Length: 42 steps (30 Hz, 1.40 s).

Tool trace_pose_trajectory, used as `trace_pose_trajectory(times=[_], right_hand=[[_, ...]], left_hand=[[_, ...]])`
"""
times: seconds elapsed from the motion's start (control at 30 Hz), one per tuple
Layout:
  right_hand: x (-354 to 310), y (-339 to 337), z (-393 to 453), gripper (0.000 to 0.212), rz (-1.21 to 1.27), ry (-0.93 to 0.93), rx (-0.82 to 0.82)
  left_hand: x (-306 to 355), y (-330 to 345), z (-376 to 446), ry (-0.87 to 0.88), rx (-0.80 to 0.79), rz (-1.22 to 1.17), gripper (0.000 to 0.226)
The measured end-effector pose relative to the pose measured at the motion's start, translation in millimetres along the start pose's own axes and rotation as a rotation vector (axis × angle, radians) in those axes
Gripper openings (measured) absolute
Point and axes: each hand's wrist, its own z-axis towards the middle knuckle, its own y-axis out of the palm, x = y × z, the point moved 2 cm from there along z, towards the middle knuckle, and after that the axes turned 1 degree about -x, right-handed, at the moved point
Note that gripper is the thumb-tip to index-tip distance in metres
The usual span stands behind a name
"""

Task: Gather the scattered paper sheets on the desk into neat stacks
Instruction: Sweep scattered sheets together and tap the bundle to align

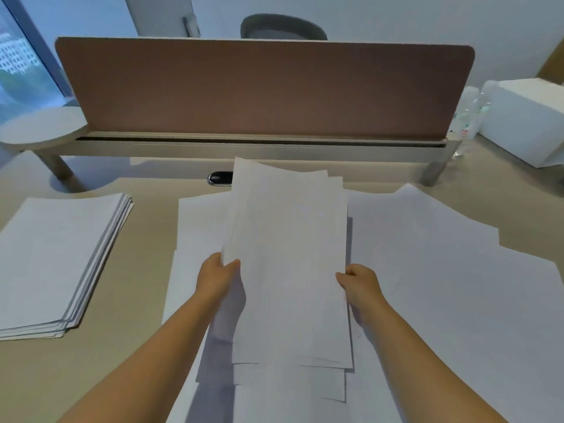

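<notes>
brown divider (262,90), white box (528,120), bottles (468,111)

A bundle of white sheets (290,264) stood tilted at centre, edges uneven and fanned at twelve o'clock. Loose white sheets (442,270) overlapped beneath it and toward three o'clock. A squared stack (58,257) lay flat at nine o'clock.

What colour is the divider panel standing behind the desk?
The divider panel is a muted reddish brown with a pale edge trim, seen in the head view.
</notes>
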Motion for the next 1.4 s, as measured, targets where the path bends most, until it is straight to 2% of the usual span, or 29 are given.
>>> trace_pose_trajectory(times=[0.13, 0.2, 0.27, 0.33, 0.4, 0.47, 0.53, 0.63, 0.67, 0.77, 0.8, 0.9, 0.93, 0.97, 1.03, 1.07, 1.1, 1.17, 1.23, 1.3, 1.4], right_hand=[[-3, 31, 14, 0.027, -0.239, 0.031, 0.056], [-8, 35, 18, 0.023, -0.273, 0.080, 0.104], [-10, 39, 26, 0.029, -0.188, 0.101, 0.099], [-10, 39, 34, 0.041, -0.127, 0.121, 0.105], [-8, 43, 40, 0.036, -0.150, 0.177, 0.078], [-7, 50, 44, 0.022, -0.158, 0.231, 0.031], [-5, 55, 49, 0.026, -0.158, 0.237, 0.045], [-12, 54, 47, 0.019, -0.187, 0.183, 0.142], [-17, 52, 45, 0.017, -0.202, 0.151, 0.185], [-30, 48, 40, 0.029, -0.225, 0.107, 0.280], [-33, 48, 40, 0.030, -0.232, 0.100, 0.304], [-37, 49, 41, 0.028, -0.233, 0.122, 0.342], [-38, 51, 41, 0.028, -0.226, 0.131, 0.349], [-40, 52, 40, 0.028, -0.220, 0.137, 0.351], [-41, 56, 40, 0.032, -0.205, 0.148, 0.328], [-42, 61, 40, 0.035, -0.200, 0.162, 0.307], [-42, 65, 39, 0.037, -0.194, 0.176, 0.287], [-38, 72, 41, 0.034, -0.154, 0.198, 0.257], [-37, 81, 41, 0.023, -0.074, 0.194, 0.239], [-42, 91, 37, 0.026, 0.025, 0.206, 0.191], [-45, 104, 30, 0.056, 0.189, 0.209, 0.039]], left_hand=[[-16, -25, 37, -0.058, 0.112, 0.302, 0.016], [-19, -34, 48, -0.099, 0.137, 0.377, 0.014], [-20, -41, 55, -0.140, 0.144, 0.399, 0.010], [-21, -46, 64, -0.143, 0.137, 0.428, 0.016], [-22, -51, 75, -0.134, 0.137, 0.412, 0.019], [-24, -56, 85, -0.111, 0.131, 0.341, 0.013], [-26, -61, 95, -0.058, 0.117, 0.302, 0.016], [-27, -70, 101, 0.022, 0.115, 0.257, 0.027], [-28, -74, 103, 0.046, 0.120, 0.241, 0.022], [-26, -84, 107, 0.126, 0.099, 0.190, 0.004], [-25, -88, 108, 0.136, 0.087, 0.172, 0.010], [-25, -100, 113, 0.105, 0.039, 0.137, 0.052], [-28, -102, 117, 0.076, 0.018, 0.158, 0.053], [-30, -104, 120, 0.058, -0.013, 0.178, 0.045], [-37, -107, 126, 0.045, -0.057, 0.206, 0.013], [-39, -107, 127, 0.059, -0.065, 0.221, 0.015], [-40, -107, 127, 0.071, -0.068, 0.237, 0.030], [-40, -104, 125, 0.094, -0.084, 0.304, 0.043], [-36, -98, 121, 0.131, -0.111, 0.412, 0.046], [-33, -88, 118, 0.160, -0.152, 0.453, 0.045], [-34, -76, 116, 0.171, -0.204, 0.424, 0.040]])
